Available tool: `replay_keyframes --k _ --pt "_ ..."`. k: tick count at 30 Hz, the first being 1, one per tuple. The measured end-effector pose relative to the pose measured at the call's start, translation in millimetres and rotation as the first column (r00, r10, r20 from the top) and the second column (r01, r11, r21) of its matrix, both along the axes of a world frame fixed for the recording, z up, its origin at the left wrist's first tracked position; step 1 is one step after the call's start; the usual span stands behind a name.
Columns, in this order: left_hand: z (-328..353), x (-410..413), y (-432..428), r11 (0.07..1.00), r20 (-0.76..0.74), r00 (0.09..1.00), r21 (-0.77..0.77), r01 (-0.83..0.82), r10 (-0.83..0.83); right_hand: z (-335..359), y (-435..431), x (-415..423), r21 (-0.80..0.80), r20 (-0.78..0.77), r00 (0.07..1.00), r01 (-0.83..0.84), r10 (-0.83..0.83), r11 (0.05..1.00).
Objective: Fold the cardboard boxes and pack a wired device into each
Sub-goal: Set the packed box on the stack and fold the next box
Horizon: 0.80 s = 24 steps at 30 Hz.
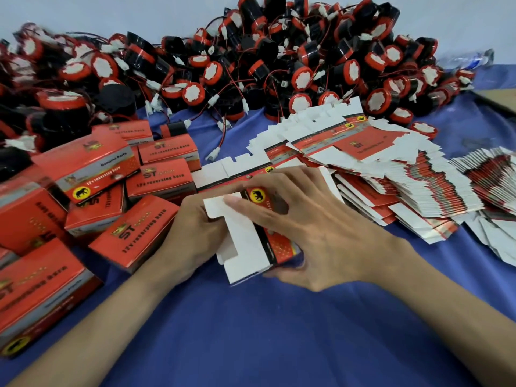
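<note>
Over the middle of the blue bench (pixel 279 344), both hands hold one half-folded red box (pixel 282 247). The left hand (pixel 192 233) grips its white flap side, and the right hand (pixel 321 227) curls its fingers (pixel 251 203) over its top. Nearby lie flat boxes (pixel 391 191) right, done boxes (pixel 86 169) left, wired devices (pixel 251 65) behind.

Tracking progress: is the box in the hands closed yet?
Open: the box between left hand and right hand shows white flaps sticking out.

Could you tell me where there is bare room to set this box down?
Blue cloth is bare between the forearms, nearer you than the box the left hand and right hand hold. Crowded: finished boxes left, flat blanks right, wired devices behind.
</note>
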<state>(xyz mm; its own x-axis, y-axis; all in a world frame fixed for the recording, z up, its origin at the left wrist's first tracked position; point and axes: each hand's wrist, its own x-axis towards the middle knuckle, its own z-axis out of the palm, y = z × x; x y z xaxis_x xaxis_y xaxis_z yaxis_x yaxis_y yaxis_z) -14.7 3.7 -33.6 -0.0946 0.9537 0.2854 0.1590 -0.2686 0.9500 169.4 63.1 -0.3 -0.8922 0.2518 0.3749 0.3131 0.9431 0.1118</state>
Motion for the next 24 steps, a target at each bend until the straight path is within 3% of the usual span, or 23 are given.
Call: replay_keyframes --k 4,8,14,24 --pt "-0.2 1.6 4.8 0.997 0.079 0.994 -0.033 -0.073 0.075 -0.6 1.1 1.1 -0.005 0.007 1.000 -0.029 0.029 1.000" --pt "-3.8 -1.6 5.7 0.998 0.083 0.995 -0.039 -0.047 0.050 -4.1 3.6 0.5 0.025 0.033 0.989 -0.143 0.142 0.989" --pt "-7.4 -4.3 6.4 0.997 0.286 0.955 -0.030 -0.073 0.079 -3.2 3.7 1.6 0.047 -0.002 0.988 -0.153 0.153 0.987" --pt "-7.3 -2.4 8.0 0.988 0.046 0.987 0.014 -0.156 0.155 -3.7 2.7 3.9 -0.018 -0.023 0.987 -0.158 0.157 0.987"
